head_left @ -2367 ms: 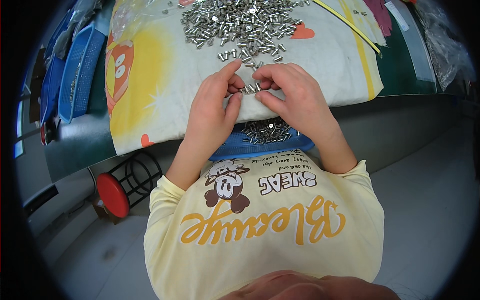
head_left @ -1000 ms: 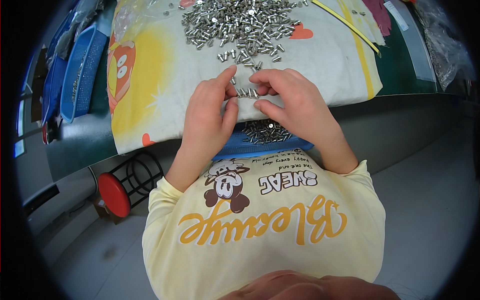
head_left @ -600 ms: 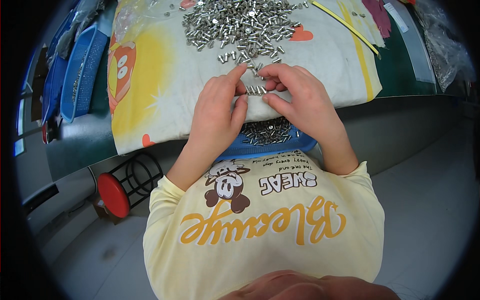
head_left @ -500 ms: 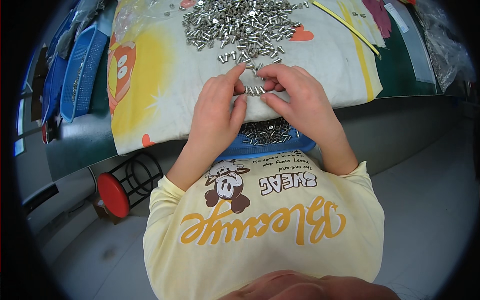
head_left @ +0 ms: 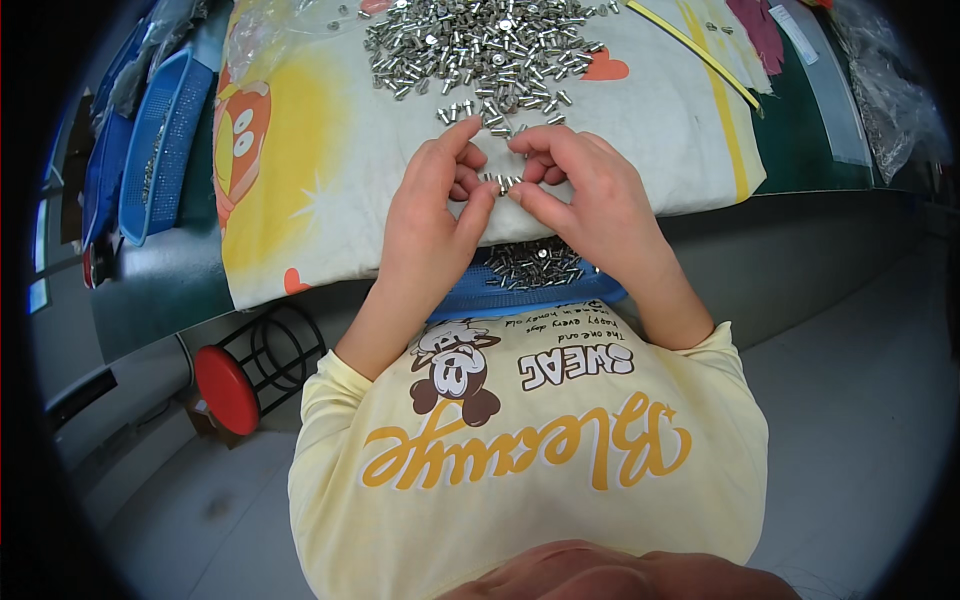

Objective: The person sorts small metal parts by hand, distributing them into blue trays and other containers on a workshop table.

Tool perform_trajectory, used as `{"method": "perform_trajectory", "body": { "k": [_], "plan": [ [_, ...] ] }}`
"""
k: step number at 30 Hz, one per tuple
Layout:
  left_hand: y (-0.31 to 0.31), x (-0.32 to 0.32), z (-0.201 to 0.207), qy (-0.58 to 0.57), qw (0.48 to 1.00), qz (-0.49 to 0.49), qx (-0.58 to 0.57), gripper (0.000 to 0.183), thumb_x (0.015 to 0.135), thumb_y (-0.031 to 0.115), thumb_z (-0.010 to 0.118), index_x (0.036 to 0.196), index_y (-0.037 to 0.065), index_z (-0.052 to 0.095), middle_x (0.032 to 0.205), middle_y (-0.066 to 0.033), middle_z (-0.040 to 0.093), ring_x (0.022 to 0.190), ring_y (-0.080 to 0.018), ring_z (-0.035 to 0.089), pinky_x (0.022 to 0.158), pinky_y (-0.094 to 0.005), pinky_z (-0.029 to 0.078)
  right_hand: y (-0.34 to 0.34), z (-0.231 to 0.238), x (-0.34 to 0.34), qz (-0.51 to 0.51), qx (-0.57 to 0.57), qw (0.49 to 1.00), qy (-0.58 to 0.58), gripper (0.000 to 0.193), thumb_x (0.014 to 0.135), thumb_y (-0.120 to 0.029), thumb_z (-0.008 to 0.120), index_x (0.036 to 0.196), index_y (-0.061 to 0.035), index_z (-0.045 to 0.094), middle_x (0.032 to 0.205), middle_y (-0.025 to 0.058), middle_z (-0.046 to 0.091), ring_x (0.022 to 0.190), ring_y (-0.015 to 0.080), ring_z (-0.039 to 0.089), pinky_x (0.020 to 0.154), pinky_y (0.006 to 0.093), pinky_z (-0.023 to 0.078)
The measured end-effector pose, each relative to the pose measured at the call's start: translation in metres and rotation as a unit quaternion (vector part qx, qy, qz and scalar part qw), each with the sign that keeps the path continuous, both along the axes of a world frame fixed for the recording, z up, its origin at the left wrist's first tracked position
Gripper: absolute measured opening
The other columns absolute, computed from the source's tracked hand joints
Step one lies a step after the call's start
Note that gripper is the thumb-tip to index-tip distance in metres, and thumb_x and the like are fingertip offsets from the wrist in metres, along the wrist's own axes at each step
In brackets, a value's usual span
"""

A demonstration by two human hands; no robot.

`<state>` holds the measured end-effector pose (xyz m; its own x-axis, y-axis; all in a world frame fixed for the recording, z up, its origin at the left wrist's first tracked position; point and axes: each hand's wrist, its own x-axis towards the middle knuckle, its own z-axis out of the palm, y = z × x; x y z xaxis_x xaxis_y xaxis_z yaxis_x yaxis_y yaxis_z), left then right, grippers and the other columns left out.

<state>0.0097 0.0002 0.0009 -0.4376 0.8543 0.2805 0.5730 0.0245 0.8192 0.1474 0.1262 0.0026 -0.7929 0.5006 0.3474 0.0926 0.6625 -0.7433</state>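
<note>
A short row of small silver screws [head_left: 504, 184] sits between my two hands, over the near edge of the cloth. My left hand [head_left: 428, 205] pinches one end of the row, thumb tip against the screws and index finger raised above them. From the other side my right hand [head_left: 603, 200] holds the opposite end with its thumb and curled fingers. Fingertips partly cover the row. Just beyond the hands spreads a large pile of loose metal screws [head_left: 480, 55]. Below them, at my body, a blue basket [head_left: 530, 302] contains more screws [head_left: 535, 262].
A patterned cloth [head_left: 330, 200] covers much of the green table [head_left: 170, 285]. On the left stands another blue basket [head_left: 165, 150]. A yellow strip [head_left: 690, 52] lies at the far right, near clear plastic bags [head_left: 890, 100]. A red stool [head_left: 228, 388] is on the floor at left.
My thumbs have drawn closer together under the row of screws, and less of it shows. My left index finger has shifted slightly left and up.
</note>
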Motion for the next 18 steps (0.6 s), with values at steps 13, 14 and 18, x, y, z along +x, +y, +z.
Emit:
{"method": "perform_trajectory", "body": {
  "k": [13,14,18],
  "plan": [
    [-0.0031,-0.0006,-0.0009,-0.028,0.999,-0.034,-0.020,0.059,0.082,-0.007,0.067,0.138,0.004,0.051,0.094,-0.0069,0.060,0.079,-0.0175,0.058,0.072,-0.0297,0.050,-0.0002,0.0016,0.0027,0.020,-0.012,1.000,-0.003,0.032,0.076,-0.012,0.077,0.105,-0.0085,0.062,0.082,0.0038,0.065,0.082,0.0277,0.061,0.077,0.0405,0.049],
    [-0.0031,-0.0007,-0.0013,-0.027,0.999,-0.037,-0.019,0.059,0.081,-0.007,0.067,0.138,0.004,0.051,0.093,-0.0068,0.060,0.079,-0.0177,0.058,0.072,-0.0298,0.050,0.0003,0.0020,0.0033,0.020,-0.012,1.000,-0.003,0.032,0.076,-0.012,0.077,0.105,-0.0085,0.062,0.082,0.0038,0.065,0.082,0.0277,0.061,0.077,0.0405,0.049],
    [-0.0025,-0.0007,0.0029,-0.018,0.998,-0.055,-0.017,0.059,0.081,-0.008,0.067,0.137,0.004,0.052,0.092,-0.0068,0.060,0.080,-0.0185,0.058,0.073,-0.0305,0.050,0.0015,0.0028,0.0065,0.042,0.042,0.998,-0.012,0.027,0.076,-0.010,0.078,0.100,-0.0079,0.067,0.084,0.0042,0.064,0.080,0.0241,0.061,0.074,0.0365,0.049]
  ]
}}
